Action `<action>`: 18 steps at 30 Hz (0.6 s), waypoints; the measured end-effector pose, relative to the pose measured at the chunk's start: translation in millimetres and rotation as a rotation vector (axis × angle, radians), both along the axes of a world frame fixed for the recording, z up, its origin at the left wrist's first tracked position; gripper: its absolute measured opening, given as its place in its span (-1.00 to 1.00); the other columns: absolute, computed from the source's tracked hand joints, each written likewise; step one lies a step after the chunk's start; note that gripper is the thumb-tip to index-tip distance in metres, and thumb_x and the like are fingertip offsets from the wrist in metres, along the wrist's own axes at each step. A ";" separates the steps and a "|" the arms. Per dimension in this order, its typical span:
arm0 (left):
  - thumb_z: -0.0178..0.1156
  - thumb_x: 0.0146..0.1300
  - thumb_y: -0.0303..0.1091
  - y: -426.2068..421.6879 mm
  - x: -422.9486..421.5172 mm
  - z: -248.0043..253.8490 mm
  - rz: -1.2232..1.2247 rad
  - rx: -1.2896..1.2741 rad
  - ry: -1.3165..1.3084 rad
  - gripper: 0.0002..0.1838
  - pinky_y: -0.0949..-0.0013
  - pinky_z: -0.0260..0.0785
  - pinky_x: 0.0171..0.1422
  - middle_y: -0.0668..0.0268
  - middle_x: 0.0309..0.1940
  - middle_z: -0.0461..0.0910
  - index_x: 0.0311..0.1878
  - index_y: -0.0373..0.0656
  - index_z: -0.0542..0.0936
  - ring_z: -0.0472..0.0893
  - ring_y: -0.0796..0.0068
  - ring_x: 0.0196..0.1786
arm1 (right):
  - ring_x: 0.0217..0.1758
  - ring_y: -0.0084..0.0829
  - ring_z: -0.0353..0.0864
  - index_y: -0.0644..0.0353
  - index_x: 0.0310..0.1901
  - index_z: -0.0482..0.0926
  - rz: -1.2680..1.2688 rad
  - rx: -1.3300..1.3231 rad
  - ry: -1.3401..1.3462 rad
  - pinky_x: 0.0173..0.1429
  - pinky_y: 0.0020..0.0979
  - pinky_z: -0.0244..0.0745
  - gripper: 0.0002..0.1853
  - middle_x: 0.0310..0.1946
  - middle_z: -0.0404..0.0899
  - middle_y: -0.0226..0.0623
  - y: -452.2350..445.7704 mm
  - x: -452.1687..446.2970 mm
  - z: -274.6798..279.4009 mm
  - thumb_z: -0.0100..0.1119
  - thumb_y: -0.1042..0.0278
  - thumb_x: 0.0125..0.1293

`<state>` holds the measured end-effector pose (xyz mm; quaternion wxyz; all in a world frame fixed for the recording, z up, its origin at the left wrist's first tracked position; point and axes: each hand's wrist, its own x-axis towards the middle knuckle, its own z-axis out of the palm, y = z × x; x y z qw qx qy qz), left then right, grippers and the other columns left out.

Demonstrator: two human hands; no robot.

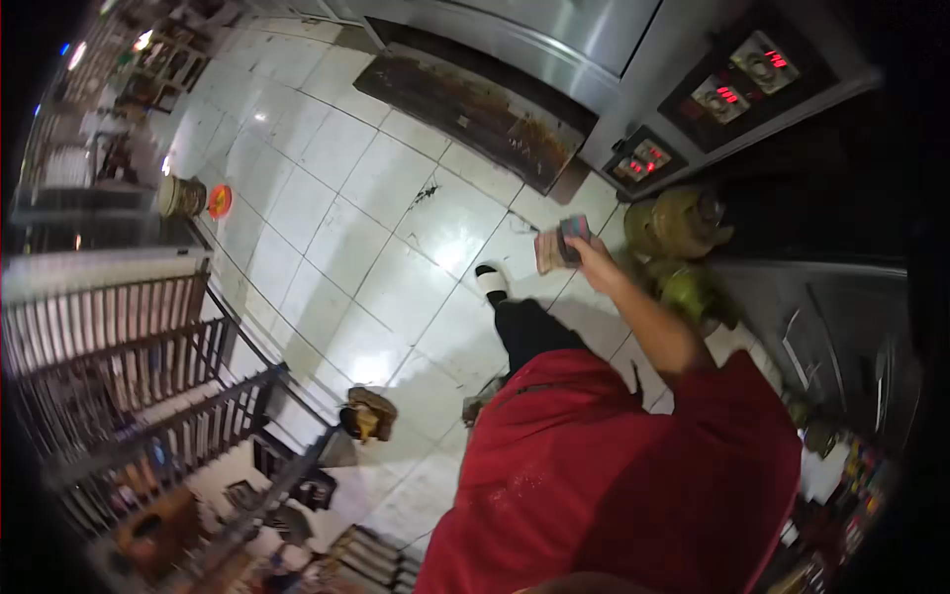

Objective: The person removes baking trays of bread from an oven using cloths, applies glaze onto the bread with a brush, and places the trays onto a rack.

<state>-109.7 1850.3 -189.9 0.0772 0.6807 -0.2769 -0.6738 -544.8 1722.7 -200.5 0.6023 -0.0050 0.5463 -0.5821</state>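
My right hand (594, 265) is closed around what look like folded cloth pads (548, 252), pinkish brown on one side and grey-blue on the other. I hold them out in front of me, above the tiled floor (376, 168), at the end of a bent arm in a red sleeve. Nearest to that hand, on its right, stand a dull yellowish gas cylinder (658, 226) and a green gas cylinder (693, 292). My left hand is out of view.
A steel oven (564, 40) with red digital displays (727, 94) rises ahead, above a rusty metal step (465, 109). Dark slatted racks (148, 396) line the left side. A bucket (183, 196), an orange item (220, 202) and a brown bundle (371, 414) are on the floor.
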 end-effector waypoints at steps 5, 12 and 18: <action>0.15 0.30 0.00 -87.9 26.0 31.7 0.000 0.131 -0.224 -0.57 0.34 0.43 -0.13 0.29 -0.32 0.58 -0.08 -0.22 0.56 0.54 0.44 -0.22 | -0.05 -0.50 0.60 0.17 0.03 0.53 0.182 0.028 0.124 0.00 -0.38 0.50 -0.69 -0.12 0.62 -0.38 -134.4 24.9 -51.9 0.22 0.28 0.29; 0.14 0.33 0.02 -333.5 27.5 86.0 -0.043 0.149 0.017 -0.52 0.35 0.43 -0.07 0.31 -0.20 0.58 0.07 -0.20 0.50 0.54 0.46 -0.18 | -0.16 -0.53 0.59 0.21 -0.06 0.58 0.108 0.090 0.123 -0.02 -0.46 0.46 -0.76 -0.20 0.62 -0.40 -317.2 52.6 -86.5 0.22 0.30 0.29; 0.22 0.26 -0.06 -596.1 66.2 2.9 -0.629 0.381 0.188 -0.49 0.28 0.44 -0.06 0.29 -0.16 0.61 0.12 -0.25 0.48 0.56 0.42 -0.15 | -0.07 -0.51 0.56 0.18 0.00 0.56 0.123 0.093 0.402 0.03 -0.50 0.42 -0.65 -0.13 0.58 -0.47 -459.8 24.5 -160.7 0.32 0.26 0.22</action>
